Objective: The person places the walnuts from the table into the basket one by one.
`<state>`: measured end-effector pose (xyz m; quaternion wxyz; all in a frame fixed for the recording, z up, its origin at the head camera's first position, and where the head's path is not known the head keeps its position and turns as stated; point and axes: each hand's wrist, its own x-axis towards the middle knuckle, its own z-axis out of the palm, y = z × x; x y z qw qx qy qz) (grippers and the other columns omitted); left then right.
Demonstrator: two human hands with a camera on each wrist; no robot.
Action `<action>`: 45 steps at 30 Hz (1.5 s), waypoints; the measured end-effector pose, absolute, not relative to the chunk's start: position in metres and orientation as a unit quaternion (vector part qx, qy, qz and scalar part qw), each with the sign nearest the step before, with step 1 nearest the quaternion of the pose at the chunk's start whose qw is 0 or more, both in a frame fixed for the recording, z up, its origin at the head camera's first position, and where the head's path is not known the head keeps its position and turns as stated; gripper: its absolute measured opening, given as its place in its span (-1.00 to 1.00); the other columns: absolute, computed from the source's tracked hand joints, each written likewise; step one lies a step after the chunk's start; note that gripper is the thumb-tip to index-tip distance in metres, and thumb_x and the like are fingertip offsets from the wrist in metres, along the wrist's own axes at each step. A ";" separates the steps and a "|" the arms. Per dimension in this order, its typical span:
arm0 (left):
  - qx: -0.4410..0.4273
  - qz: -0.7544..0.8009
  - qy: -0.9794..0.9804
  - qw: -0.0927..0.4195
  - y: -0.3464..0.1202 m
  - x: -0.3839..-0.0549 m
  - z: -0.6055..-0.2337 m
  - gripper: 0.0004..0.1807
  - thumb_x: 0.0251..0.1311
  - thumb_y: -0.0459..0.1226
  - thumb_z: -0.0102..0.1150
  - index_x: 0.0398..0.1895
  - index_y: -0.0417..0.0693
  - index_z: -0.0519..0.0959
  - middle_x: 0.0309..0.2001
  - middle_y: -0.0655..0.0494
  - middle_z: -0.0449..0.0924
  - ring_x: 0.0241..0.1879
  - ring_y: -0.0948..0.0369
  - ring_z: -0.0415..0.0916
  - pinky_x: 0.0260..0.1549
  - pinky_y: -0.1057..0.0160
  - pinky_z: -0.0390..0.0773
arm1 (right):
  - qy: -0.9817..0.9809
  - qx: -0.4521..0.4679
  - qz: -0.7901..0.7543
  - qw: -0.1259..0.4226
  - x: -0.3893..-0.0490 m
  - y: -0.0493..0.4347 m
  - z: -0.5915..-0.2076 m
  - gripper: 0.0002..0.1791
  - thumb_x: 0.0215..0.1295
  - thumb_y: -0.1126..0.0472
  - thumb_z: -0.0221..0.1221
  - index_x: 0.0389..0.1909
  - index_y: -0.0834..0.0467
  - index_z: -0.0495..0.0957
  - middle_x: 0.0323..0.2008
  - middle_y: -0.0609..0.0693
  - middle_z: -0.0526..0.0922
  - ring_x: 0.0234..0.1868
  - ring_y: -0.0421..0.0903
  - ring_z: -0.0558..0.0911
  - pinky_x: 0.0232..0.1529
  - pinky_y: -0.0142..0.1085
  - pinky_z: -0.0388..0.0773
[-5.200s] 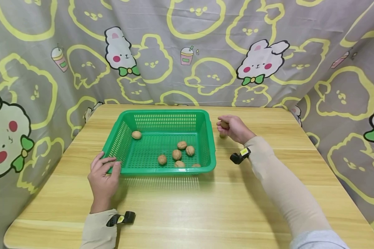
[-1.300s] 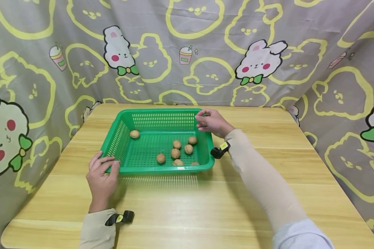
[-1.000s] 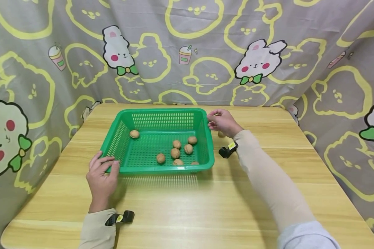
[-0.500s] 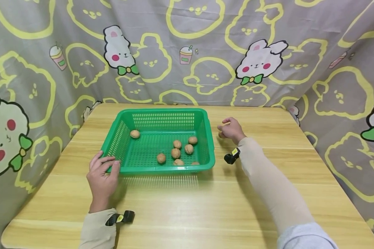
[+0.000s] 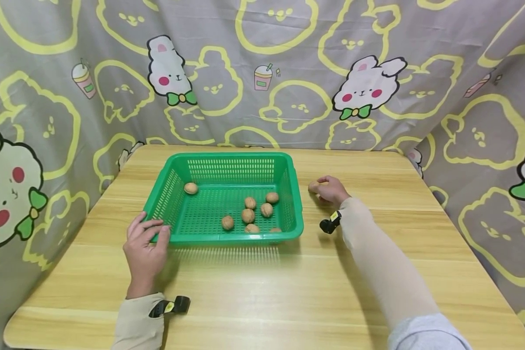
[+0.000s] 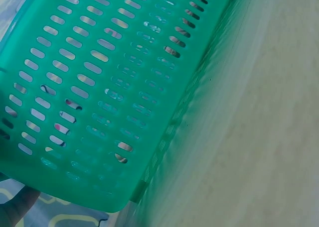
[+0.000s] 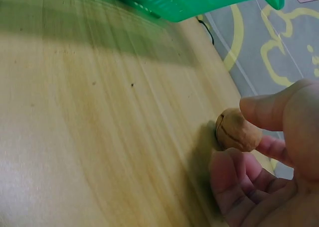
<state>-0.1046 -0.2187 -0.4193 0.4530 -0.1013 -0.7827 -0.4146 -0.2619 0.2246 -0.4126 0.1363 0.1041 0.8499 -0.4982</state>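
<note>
In the head view, a green plastic basket (image 5: 223,238) with slotted walls stands left of centre on the table. Several walnuts (image 5: 248,216) lie on its floor, mostly toward the right, with one walnut (image 5: 191,188) by the left wall. My left hand (image 5: 146,253) holds the front left corner, thumb over the front rim and fingers at the left side. Right of the basket, my right hand (image 5: 330,189) has a walnut (image 7: 237,130) between thumb and fingers, low over the tabletop. The left wrist view is mostly basket wall (image 6: 89,87), with one finger (image 6: 20,204) at its edge.
The wooden table (image 5: 253,291) extends in front of the basket and to its right. A grey patterned curtain (image 5: 297,58) hangs behind and on both sides. The basket's right rim (image 5: 296,204) stands between my right hand and the walnuts inside.
A walnut has been added at the basket's right side. From over the right rim, my right hand has moved right and down to another walnut on the table. The left hand has stayed put.
</note>
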 end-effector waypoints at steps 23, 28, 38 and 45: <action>-0.107 -0.412 -0.784 0.451 -0.220 -0.105 -0.420 -0.78 0.07 -0.36 0.20 -0.61 -0.37 0.66 -0.41 -0.32 0.62 0.09 -0.29 0.43 0.25 0.01 0.26 | 0.822 0.083 -0.545 0.144 -0.261 0.223 -0.415 -0.49 0.28 0.17 0.17 0.15 0.32 0.30 -0.17 0.15 0.50 -0.35 -0.09 0.54 -0.34 -0.31 0.55; -0.102 -0.413 -0.783 0.454 -0.219 -0.106 -0.420 -0.79 0.05 -0.36 0.22 -0.62 -0.36 0.66 -0.41 -0.31 0.62 0.09 -0.30 0.42 0.23 0.00 0.28 | 0.815 0.084 -0.558 0.134 -0.262 0.223 -0.410 -0.49 0.35 0.15 0.11 0.21 0.35 0.31 -0.13 0.09 0.46 -0.30 -0.08 0.49 -0.25 -0.28 0.55; -0.103 -0.416 -0.782 0.452 -0.218 -0.105 -0.419 -0.80 0.05 -0.38 0.21 -0.61 -0.36 0.66 -0.41 -0.31 0.62 0.10 -0.30 0.42 0.23 -0.02 0.27 | 0.759 0.069 -0.642 0.084 -0.263 0.217 -0.395 -0.49 0.30 0.28 0.11 0.21 0.40 0.25 -0.03 0.21 0.44 -0.13 -0.01 0.58 0.07 -0.12 0.55; -0.100 -0.417 -0.781 0.454 -0.218 -0.105 -0.419 -0.84 0.02 -0.41 0.23 -0.61 -0.35 0.66 -0.41 -0.31 0.62 0.09 -0.28 0.43 0.22 -0.02 0.29 | 0.757 0.026 -0.649 0.076 -0.258 0.206 -0.377 -0.47 0.26 0.24 0.14 0.19 0.36 0.26 -0.11 0.15 0.46 -0.26 -0.10 0.52 -0.05 -0.16 0.58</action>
